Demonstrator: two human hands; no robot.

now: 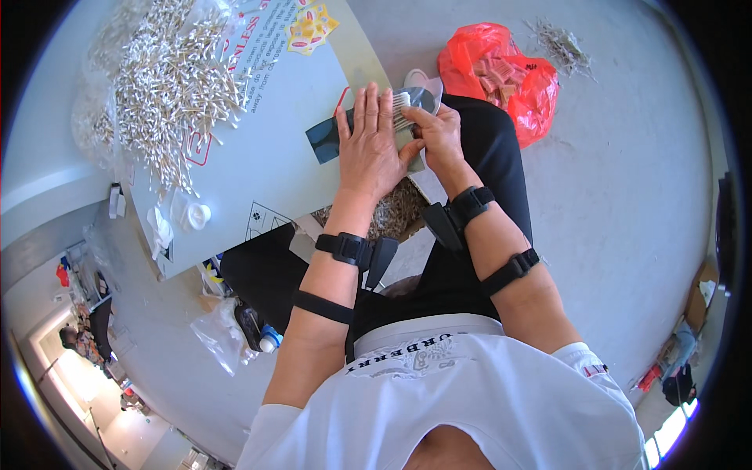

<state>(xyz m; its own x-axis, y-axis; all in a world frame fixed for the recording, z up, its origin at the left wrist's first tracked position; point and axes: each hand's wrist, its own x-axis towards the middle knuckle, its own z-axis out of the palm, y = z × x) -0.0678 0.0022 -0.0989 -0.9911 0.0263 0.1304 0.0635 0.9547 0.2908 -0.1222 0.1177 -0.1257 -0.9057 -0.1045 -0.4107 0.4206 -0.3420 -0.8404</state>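
Observation:
A row of white-tipped cotton swabs (pixel 402 102) lies side by side in what looks like a clear bag near the right edge of the board. My left hand (pixel 368 145) rests flat beside them, fingers stretched out, over a dark shiny strip (pixel 321 142). The fingers of my right hand (pixel 440 135) are bent around the near right side of the swabs, thumb and index finger gripping the pack. Part of the pack is hidden under my hands. To the left, a big loose heap of cotton swabs (pixel 176 86) spreads over clear plastic.
The printed grey board (pixel 290 180) lies across my lap area. A small white cup (pixel 199 216) stands at its left. Below my hands is an open box of brownish bits (pixel 398 210). On the floor sit a red bag (pixel 540 94) with pink packs and a pile of thin sticks (pixel 562 48).

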